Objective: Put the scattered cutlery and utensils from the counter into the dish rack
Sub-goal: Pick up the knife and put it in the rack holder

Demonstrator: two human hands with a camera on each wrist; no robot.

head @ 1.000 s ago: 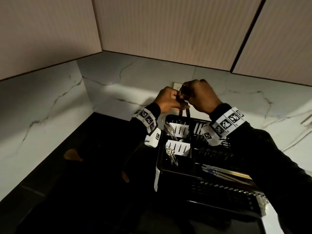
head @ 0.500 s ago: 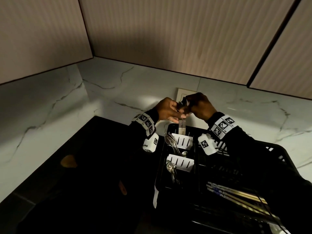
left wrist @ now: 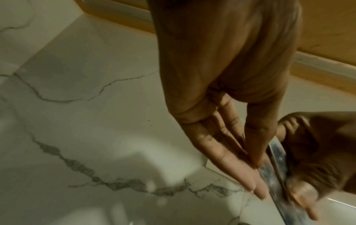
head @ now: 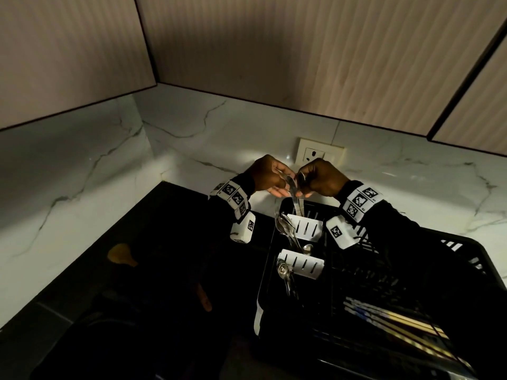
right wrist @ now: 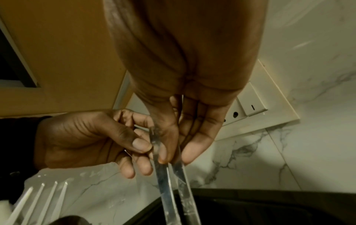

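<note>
Both hands meet above the back left corner of the black dish rack (head: 450, 244). My right hand (head: 319, 178) pinches two pieces of metal cutlery (head: 295, 187) between thumb and fingers. Their flat handles (right wrist: 163, 182) hang down toward the rack rim (right wrist: 250, 196). My left hand (head: 270, 179) pinches one of the handles with its thumb, as the right wrist view shows at the left hand (right wrist: 92, 140). In the left wrist view the left hand (left wrist: 257, 178) touches a shiny handle (left wrist: 277, 159). Two white cutlery holders (head: 306, 227) in the rack hold spoons (head: 285, 229).
Chopsticks (head: 397, 322) lie across the rack's front. Two brown utensil shapes (head: 120, 255) show on the dark counter to the left. A wall socket (head: 319, 153) sits on the marble backsplash right behind the hands. Cabinets hang above. White fork tines (right wrist: 42, 197) stick up below the right wrist.
The hands have stayed together on the cutlery and sunk a little toward the rack's back corner. The head view has shifted, so more of the rack shows at the right.
</note>
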